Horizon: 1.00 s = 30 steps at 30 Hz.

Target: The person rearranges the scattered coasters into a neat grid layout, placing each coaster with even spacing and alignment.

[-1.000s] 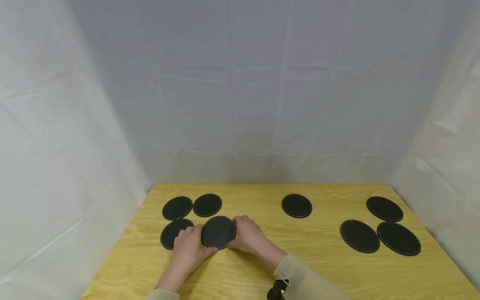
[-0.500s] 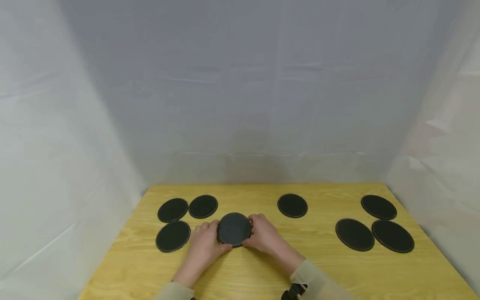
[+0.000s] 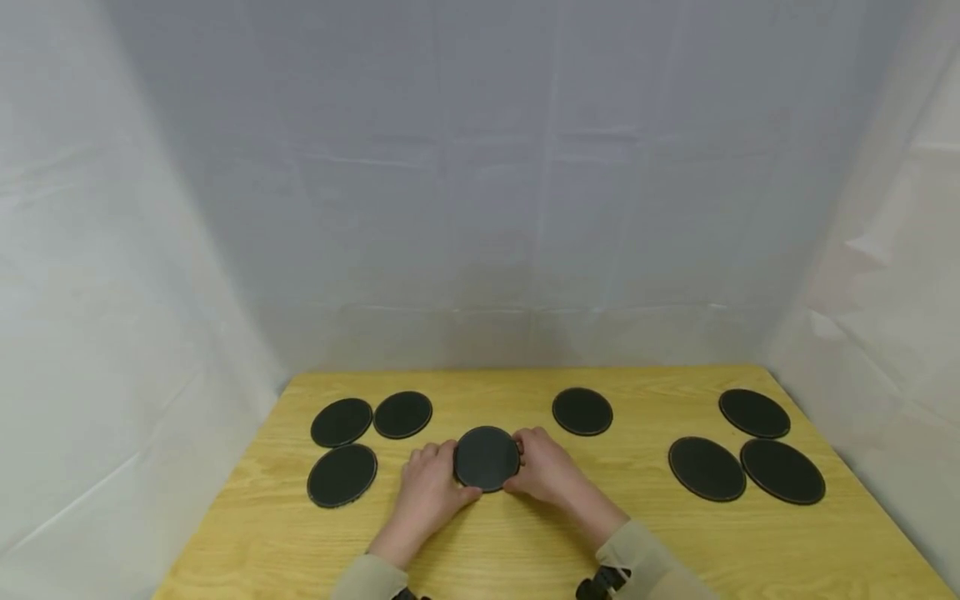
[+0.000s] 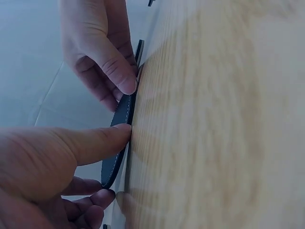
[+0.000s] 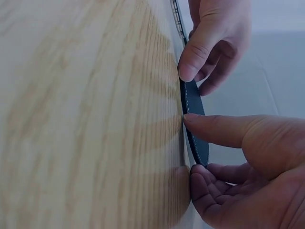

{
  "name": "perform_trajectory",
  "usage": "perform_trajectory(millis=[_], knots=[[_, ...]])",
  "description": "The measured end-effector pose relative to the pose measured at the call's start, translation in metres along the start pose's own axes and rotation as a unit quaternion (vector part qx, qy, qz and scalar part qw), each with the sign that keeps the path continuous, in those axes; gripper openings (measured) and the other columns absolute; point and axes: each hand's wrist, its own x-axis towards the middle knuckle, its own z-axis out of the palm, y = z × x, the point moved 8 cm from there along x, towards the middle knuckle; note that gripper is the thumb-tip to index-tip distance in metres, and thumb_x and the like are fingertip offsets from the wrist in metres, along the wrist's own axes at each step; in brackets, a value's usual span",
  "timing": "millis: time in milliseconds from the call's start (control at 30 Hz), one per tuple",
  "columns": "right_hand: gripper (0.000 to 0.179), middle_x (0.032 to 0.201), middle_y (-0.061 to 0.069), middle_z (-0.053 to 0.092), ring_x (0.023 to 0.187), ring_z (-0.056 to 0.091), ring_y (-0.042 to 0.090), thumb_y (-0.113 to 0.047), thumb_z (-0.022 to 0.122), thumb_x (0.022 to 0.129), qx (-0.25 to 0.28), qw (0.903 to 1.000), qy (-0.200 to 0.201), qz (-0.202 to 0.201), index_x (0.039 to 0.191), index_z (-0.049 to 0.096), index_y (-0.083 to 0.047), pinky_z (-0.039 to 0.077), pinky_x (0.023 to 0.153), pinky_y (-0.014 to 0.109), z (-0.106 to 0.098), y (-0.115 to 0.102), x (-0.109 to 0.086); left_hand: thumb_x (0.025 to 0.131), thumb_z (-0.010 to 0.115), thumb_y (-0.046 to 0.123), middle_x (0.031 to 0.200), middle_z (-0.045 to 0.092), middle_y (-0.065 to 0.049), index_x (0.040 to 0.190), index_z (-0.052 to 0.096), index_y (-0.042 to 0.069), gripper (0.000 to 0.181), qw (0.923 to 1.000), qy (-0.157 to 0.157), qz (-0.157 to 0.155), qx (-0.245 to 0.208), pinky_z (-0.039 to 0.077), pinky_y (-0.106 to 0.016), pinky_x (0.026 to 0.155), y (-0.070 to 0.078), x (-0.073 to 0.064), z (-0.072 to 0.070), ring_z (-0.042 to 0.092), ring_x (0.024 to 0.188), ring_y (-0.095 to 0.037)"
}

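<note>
A round black coaster [image 3: 487,458] with a stitched edge lies between my two hands at the middle of the table. On its left rim, my left hand [image 3: 427,496] grips with thumb in front and fingers behind. My right hand [image 3: 551,471] holds the opposite rim in the same way. In the left wrist view the coaster [image 4: 116,152] sits low against the wood, thumbs on its near edge. The right wrist view shows fingers curled around the coaster's [image 5: 199,138] side close to the tabletop.
Three black coasters, one of them here [image 3: 342,475], lie grouped at the left of the wooden table [image 3: 480,558]. A single coaster [image 3: 582,411] lies at the back, right of centre. Three more, including this coaster [image 3: 707,468], are grouped at right. White sheeting [image 3: 495,208] surrounds the table's back and sides.
Both hands have carried the held coaster rightward, away from the left group, to the middle of the table. The movement slows in the last half second. The other coasters stay in place.
</note>
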Motion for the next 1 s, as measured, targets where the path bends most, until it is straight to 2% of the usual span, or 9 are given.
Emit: perform_trajectory(millis=[500,1000], knots=[[0.068,0.112,0.012,0.060,0.096,0.063,0.025,-0.017,0.101,0.080,-0.003,0.9995,-0.030,-0.005,0.134,0.067,0.006,0.057,0.092,0.049,0.001,0.002,0.004,0.079,0.102,0.036,0.123,0.067,-0.023,0.138,0.068,-0.007,0.081,0.9993,-0.029,-0.008,-0.022,0.048,-0.061,0.099,-0.008,0.003,0.006,0.060,0.112,-0.040],[0.066,0.115,0.015,0.059,0.099,0.063,0.026,-0.017,0.101,0.081,0.013,0.9987,-0.048,-0.007,0.133,0.067,0.007,0.057,0.095,0.050,0.001,0.002,0.004,0.081,0.100,0.038,0.128,0.065,-0.024,0.139,0.067,-0.007,0.081,0.9986,-0.047,-0.009,-0.024,0.047,-0.063,0.102,-0.010,0.002,0.007,0.058,0.116,-0.041]])
